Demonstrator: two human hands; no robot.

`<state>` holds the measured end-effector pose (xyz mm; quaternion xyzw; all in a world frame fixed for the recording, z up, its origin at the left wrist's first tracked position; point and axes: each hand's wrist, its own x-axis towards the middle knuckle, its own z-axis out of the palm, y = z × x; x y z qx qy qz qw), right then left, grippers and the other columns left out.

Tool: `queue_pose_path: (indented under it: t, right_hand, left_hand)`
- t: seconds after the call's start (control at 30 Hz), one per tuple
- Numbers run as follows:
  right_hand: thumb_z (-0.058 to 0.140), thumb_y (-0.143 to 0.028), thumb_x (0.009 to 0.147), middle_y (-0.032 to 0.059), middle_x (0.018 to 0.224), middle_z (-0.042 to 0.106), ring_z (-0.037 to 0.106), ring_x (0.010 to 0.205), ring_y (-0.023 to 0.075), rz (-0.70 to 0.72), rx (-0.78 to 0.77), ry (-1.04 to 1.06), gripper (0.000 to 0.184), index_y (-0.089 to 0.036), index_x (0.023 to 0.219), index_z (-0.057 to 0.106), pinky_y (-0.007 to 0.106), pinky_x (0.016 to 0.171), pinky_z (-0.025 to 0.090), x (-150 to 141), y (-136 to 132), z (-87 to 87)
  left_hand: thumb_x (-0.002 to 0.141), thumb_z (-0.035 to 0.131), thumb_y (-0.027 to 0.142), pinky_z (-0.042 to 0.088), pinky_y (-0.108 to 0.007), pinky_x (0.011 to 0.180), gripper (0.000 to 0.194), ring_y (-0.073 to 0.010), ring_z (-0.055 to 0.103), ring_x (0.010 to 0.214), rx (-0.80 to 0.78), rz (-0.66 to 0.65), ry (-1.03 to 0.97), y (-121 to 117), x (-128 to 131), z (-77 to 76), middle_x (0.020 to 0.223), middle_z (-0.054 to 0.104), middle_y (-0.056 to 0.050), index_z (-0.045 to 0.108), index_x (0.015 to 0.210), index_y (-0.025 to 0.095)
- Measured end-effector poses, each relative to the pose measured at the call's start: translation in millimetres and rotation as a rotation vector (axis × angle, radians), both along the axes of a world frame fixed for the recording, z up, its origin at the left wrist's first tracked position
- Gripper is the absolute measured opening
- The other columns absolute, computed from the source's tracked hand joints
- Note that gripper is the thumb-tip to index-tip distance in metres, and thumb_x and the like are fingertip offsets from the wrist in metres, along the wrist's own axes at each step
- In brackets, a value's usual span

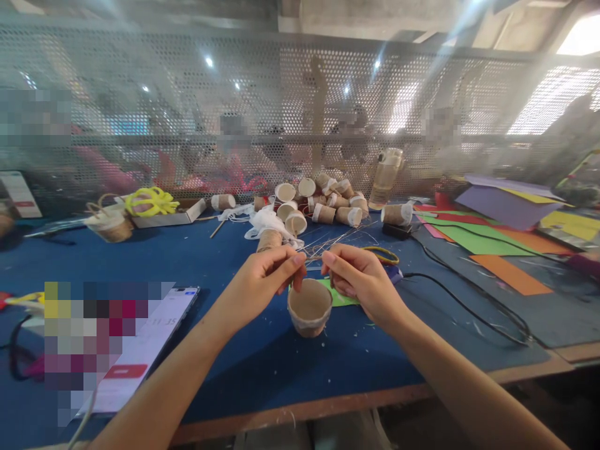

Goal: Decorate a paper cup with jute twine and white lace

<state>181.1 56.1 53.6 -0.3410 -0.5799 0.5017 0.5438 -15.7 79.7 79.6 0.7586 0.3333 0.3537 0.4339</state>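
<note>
Between my two hands runs a short piece of brown twine (314, 257), pinched at either end. My left hand (276, 269) closes thumb and fingers on one end, and my right hand (350, 272) grips the other. Just below them a small paper cup (309, 315) with brown wrapping and a pale band near its rim stands upright on the blue table (244, 369). Its open mouth faces me. A spool of twine (269, 240) sits behind my left hand. Green paper (342, 294) lies partly hidden behind the cup and my right hand.
Several wrapped cups (323, 214) lie heaped at the back beside white lace (265, 222). A bottle (387, 178) stands behind them. Coloured paper (478, 231) and a black cable (450, 294) are to the right. A tablet (135, 356) and a handled cup (110, 225) are at left.
</note>
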Motion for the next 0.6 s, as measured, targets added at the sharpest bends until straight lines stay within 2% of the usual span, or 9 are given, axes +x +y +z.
queue_pose_path:
  t: [0.13,0.27,0.33,0.4,0.6]
  right_hand:
    - [0.068,-0.051,0.091,-0.01,0.049,0.037,0.029,0.041,0.0044,-0.047,0.047,-0.029,0.036,-0.017,0.078,0.063,0.021,0.042,0.02,-0.6,-0.7,-2.6]
    - [0.064,-0.055,0.092,-0.0028,0.063,0.061,0.035,0.041,0.0037,-0.07,0.085,-0.106,0.039,-0.018,0.079,0.063,0.021,0.04,0.023,-0.1,0.1,-1.5]
    - [0.063,-0.056,0.092,-0.0011,0.067,0.065,0.036,0.041,0.0037,-0.094,0.095,-0.141,0.04,-0.018,0.08,0.062,0.021,0.04,0.024,0.0,0.1,-0.1]
    - [0.06,-0.057,0.094,-0.0023,0.062,0.062,0.036,0.04,0.0039,-0.121,0.091,-0.184,0.043,-0.017,0.077,0.062,0.021,0.04,0.025,-0.1,-0.4,1.2]
    - [0.054,-0.061,0.095,-0.0087,0.044,0.04,0.03,0.039,0.0051,-0.147,0.084,-0.3,0.053,-0.018,0.065,0.059,0.021,0.042,0.027,-0.5,-3.1,4.2]
  left_hand:
    - [0.101,0.051,0.051,0.032,-0.027,0.058,0.047,-0.0108,0.042,0.059,0.036,0.039,0.036,1.3,-1.5,-3.4,0.065,0.057,0.003,0.061,0.069,0.017]
    - [0.101,0.05,0.049,0.031,-0.026,0.057,0.047,-0.0101,0.041,0.058,-0.005,0.017,0.004,0.2,0.1,-4.4,0.063,0.053,0.004,0.057,0.066,0.018]
    - [0.101,0.049,0.047,0.03,-0.026,0.055,0.047,-0.0099,0.041,0.056,-0.047,-0.007,-0.032,-1.2,2.1,-4.1,0.062,0.052,0.004,0.055,0.065,0.018]
    - [0.101,0.049,0.047,0.029,-0.026,0.053,0.047,-0.01,0.04,0.055,-0.087,-0.023,-0.067,-2.5,4.2,-4.2,0.06,0.05,0.004,0.053,0.063,0.018]
    - [0.097,0.055,0.047,0.027,-0.027,0.054,0.046,-0.0109,0.039,0.057,-0.174,-0.028,-0.15,-2.8,5.6,-7.8,0.06,0.047,0.004,0.051,0.061,0.019]
